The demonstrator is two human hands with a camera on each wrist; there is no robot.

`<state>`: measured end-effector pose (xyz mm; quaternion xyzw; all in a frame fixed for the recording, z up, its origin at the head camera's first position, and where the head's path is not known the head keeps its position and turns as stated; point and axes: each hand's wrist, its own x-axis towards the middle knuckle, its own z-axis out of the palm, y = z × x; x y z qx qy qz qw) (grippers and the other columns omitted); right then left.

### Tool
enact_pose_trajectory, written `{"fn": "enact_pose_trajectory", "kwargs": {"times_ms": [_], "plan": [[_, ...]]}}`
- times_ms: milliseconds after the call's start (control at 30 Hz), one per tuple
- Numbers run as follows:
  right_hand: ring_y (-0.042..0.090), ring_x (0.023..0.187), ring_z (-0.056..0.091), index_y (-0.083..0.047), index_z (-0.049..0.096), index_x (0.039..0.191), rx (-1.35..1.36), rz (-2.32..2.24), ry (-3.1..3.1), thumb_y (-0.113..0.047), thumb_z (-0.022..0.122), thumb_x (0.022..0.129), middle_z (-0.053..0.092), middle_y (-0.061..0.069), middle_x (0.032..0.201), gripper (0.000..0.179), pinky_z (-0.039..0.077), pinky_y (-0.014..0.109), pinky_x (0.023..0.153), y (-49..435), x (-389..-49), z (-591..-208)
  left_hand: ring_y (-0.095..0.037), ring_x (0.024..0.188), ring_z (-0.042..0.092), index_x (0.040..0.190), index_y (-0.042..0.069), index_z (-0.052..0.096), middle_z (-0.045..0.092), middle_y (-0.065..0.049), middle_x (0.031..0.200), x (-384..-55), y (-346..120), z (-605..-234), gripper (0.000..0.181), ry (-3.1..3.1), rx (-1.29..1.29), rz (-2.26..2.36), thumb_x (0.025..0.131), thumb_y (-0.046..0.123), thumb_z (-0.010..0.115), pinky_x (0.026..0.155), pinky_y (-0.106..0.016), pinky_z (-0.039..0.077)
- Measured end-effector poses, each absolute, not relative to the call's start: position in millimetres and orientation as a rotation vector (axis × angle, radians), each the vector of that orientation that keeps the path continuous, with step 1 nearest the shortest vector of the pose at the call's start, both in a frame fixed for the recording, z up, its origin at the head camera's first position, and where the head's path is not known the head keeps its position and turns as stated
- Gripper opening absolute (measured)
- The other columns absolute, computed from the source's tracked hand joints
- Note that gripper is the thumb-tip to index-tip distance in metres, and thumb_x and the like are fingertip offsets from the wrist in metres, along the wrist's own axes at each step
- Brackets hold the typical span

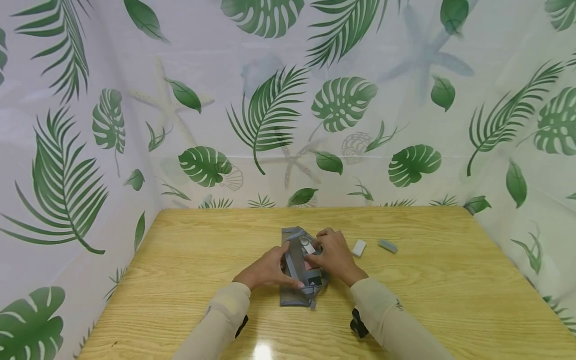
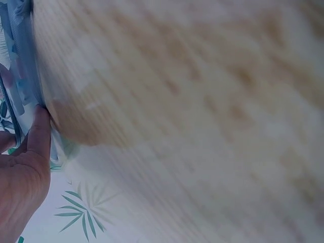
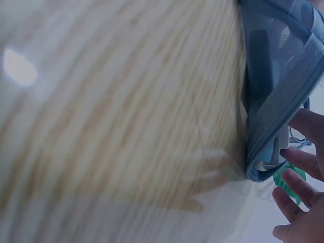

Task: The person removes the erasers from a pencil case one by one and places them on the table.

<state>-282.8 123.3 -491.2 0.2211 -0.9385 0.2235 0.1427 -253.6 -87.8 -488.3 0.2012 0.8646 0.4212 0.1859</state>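
Note:
A grey-blue zippered pouch (image 1: 294,267) with see-through sides lies on the table, its mouth spread wide. My left hand (image 1: 269,268) grips its near-left rim, thumb toward the lower end and fingers toward the upper end. In the left wrist view, the fingers (image 2: 39,134) press against the pouch side. My right hand (image 1: 335,255) reaches into the mouth from the right and pinches a small white object (image 1: 308,246). That object's pale end (image 3: 283,139) shows by the fingertips in the right wrist view. Inside the pouch are a pinkish item (image 1: 309,265) and a dark item (image 1: 315,281), partly hidden.
A small white block (image 1: 359,248) lies just right of my right hand. Farther right is a grey block (image 1: 388,246). The wooden table (image 1: 216,225) ends at a leaf-patterned sheet (image 1: 279,180) behind and at both sides.

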Motion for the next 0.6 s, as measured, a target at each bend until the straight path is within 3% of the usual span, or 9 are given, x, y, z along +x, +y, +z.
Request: {"fn": "enact_pose_trajectory", "kwargs": {"times_ms": [233,433,600], "plan": [[0.025,0.096,0.054,-0.004,0.075,0.078,0.628,0.641,-2.704,-0.031,0.085,0.069,0.064,0.010,0.099,0.030,0.039,0.047,0.089,121.4,-283.3,-491.3,-0.013,0.111,0.053,0.151,0.000,0.006,0.050,-0.007,0.128,-254.3,-87.5,-487.7,0.117,2.443,0.584,1.184,0.071,0.041,0.082,0.095,-0.032,0.044],[0.025,0.097,0.055,-0.004,0.075,0.078,0.637,0.657,-2.704,-0.031,0.085,0.069,0.064,0.011,0.099,0.030,0.037,0.052,0.094,122.6,-281.4,-489.2,-0.011,0.108,0.054,0.151,0.000,0.006,0.053,-0.004,0.125,-255.1,-87.6,-488.4,0.118,2.441,0.588,1.190,0.071,0.041,0.082,0.094,-0.032,0.045],[0.025,0.097,0.055,-0.003,0.075,0.079,0.659,0.663,-2.692,-0.029,0.086,0.069,0.065,0.011,0.097,0.030,0.038,0.050,0.089,123.2,-280.6,-489.6,-0.012,0.108,0.054,0.151,0.001,0.006,0.052,-0.006,0.126,-254.2,-87.7,-487.9,0.118,2.446,0.576,1.174,0.071,0.042,0.082,0.094,-0.032,0.045]]}}
